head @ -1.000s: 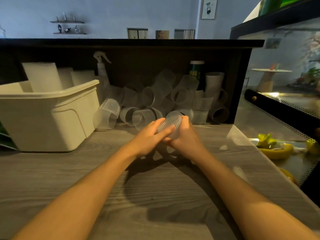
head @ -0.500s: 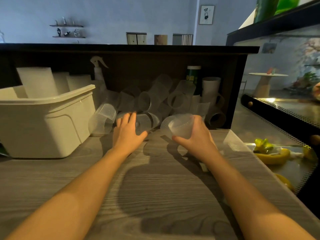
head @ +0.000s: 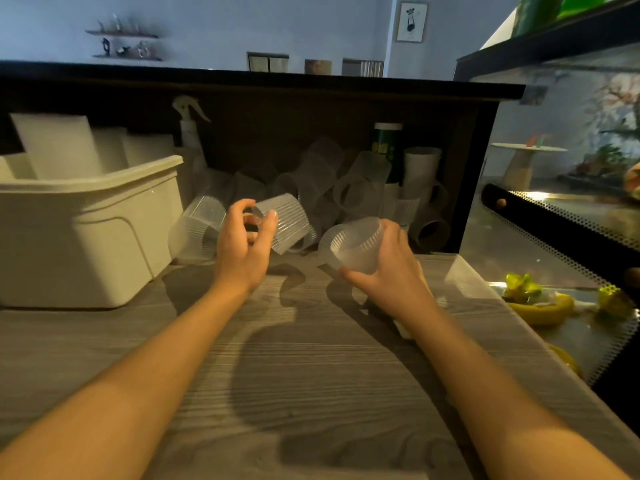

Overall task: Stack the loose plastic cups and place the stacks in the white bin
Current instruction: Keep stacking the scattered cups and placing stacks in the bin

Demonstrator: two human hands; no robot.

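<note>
My left hand [head: 244, 245] grips a ribbed clear plastic cup [head: 287, 225] by its rim, lifted off the counter and tilted on its side. My right hand [head: 388, 271] holds a short stack of clear cups [head: 353, 245], mouth turned toward the left hand. The two are about a hand's width apart. A pile of loose clear cups [head: 332, 192] lies against the dark back panel behind both hands. Another ribbed cup [head: 195, 228] leans beside the white bin [head: 86, 237], which stands at the left with white stacks rising from it.
A spray bottle [head: 188, 129] and a green canister [head: 386, 143] stand at the back. White paper cups [head: 420, 168] sit at the pile's right. The grey wooden counter [head: 277, 375] ends at right beside a glass display case holding bananas [head: 540, 310].
My left hand reached into the pile, closed on a ribbed cup and lifted it. My right hand kept its stack and shifted slightly right.
</note>
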